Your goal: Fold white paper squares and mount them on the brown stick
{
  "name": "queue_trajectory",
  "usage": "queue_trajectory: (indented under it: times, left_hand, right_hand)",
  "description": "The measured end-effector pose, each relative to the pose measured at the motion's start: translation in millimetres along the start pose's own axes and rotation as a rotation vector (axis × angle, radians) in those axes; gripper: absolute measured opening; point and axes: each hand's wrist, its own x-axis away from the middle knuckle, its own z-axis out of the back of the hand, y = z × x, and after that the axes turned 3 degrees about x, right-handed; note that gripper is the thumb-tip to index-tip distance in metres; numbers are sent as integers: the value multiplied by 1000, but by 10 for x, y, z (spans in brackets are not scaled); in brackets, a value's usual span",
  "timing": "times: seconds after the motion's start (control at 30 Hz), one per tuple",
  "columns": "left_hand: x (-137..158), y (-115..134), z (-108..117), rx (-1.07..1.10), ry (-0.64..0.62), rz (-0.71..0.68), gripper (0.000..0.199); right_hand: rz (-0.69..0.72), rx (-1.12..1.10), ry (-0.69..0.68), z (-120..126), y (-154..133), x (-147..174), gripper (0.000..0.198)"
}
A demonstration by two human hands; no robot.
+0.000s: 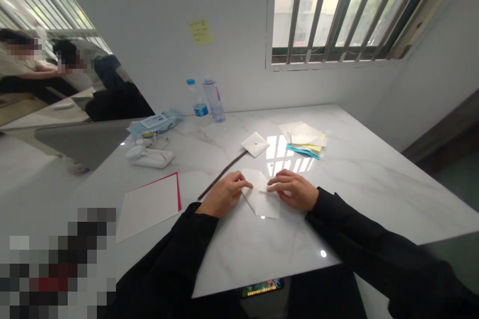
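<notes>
A sheet of white paper (266, 205), partly folded with its corners turned in, lies on the tabletop between my hands. My left hand (224, 193) holds its left side, fingers curled and the index finger pressing near the middle. My right hand (294, 189) grips the right side, fingertips at a raised flap edge. Just beyond lies a folded white paper square (255, 143) with a small round pin-like dot in its centre. A thin brown stick (222, 172) runs from this square down towards my left wrist.
White marbled table (366, 179). At the back right is a pile of papers (304, 134). On the left lie a white sheet with a red edge (149, 204), a white device (151, 157) and a wipes pack (159, 122). Two plastic bottles (215, 102) stand by the wall. Two people sit far left.
</notes>
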Motion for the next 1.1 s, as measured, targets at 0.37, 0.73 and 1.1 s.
queue_trajectory:
  times: [0.37, 0.73, 1.1]
  left_hand:
    - [1117, 910, -154, -174, -71, -78, 61]
    - [1280, 1267, -370, -16, 47, -41, 8]
    - [218, 175, -75, 28, 64, -3, 15]
  right_hand:
    - [-19, -100, -170, 17, -848, 503, 49]
    - [-28, -54, -45, -71, -1396, 816, 24]
    - [-170, -60, 19, -224, -73, -156, 11]
